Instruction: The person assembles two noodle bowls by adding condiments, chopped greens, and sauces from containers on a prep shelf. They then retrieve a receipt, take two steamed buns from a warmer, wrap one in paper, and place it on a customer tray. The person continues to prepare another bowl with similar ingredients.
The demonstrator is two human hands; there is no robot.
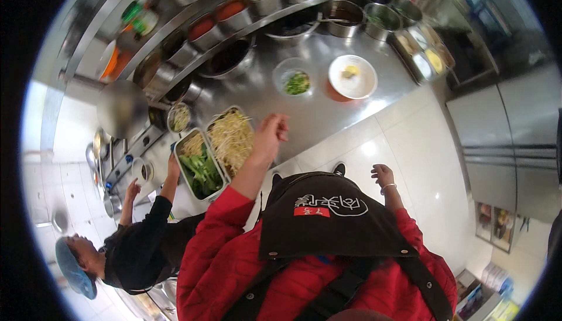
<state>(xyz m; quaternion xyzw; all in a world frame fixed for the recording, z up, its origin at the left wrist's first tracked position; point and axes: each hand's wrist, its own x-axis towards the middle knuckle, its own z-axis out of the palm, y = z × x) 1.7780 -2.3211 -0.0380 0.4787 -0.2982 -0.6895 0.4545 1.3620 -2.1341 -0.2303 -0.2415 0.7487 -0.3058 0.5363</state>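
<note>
My left hand [274, 128] is raised over the steel counter [303, 121], its fingers bent; nothing shows in it, though blur hides how tightly they close. Closest to it is a metal tray of bean sprouts [232, 139]. Beside that stands a tray holding leafy greens [201, 169] and more pale sprouts. Farther back are a clear bowl [281, 68] with chopped green herbs and a white bowl [364, 77] with a yellow lump inside, set on something orange. At my right side, above the tiled floor, my right hand [383, 175] hangs empty with fingers loosely apart.
A co-worker in black [140, 242] stands at my left, hands near a small cup [142, 169] by the trays. Steel pots [344, 18] and a condiment tray [421, 53] line the counter's back. Steel cabinets [487, 128] stand right.
</note>
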